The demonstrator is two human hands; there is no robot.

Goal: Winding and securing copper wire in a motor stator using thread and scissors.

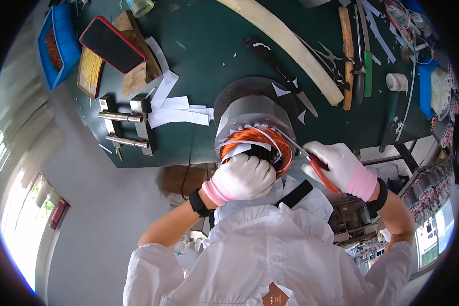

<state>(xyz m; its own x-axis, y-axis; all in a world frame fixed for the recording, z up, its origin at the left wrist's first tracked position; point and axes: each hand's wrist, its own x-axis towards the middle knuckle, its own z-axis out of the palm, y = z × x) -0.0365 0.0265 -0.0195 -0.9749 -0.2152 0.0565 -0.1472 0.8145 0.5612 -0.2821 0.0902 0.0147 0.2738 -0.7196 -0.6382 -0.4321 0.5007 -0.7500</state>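
Observation:
A motor stator [257, 115] with a grey metal shell lies at the table's near edge, its open end toward me. Orange copper windings [257, 135] ring that end, with white paper strips tucked among them. My left hand [245, 178], in a white glove with a pink cuff, is closed against the near side of the windings. Its curled fingers hide what they grip; a bit of white paper shows beside them. My right hand [334, 166], gloved alike, grips red-handled scissors [319, 171]. Their thin blades reach up-left to the right rim of the windings.
White paper strips [181, 112] and a metal fixture [127, 125] lie to the left. A phone [112, 43] rests on wooden blocks beside a blue bin [61, 46]. Beyond the stator are a knife [285, 76] and a long pale curved bar [290, 46]. More tools [359, 56] lie right.

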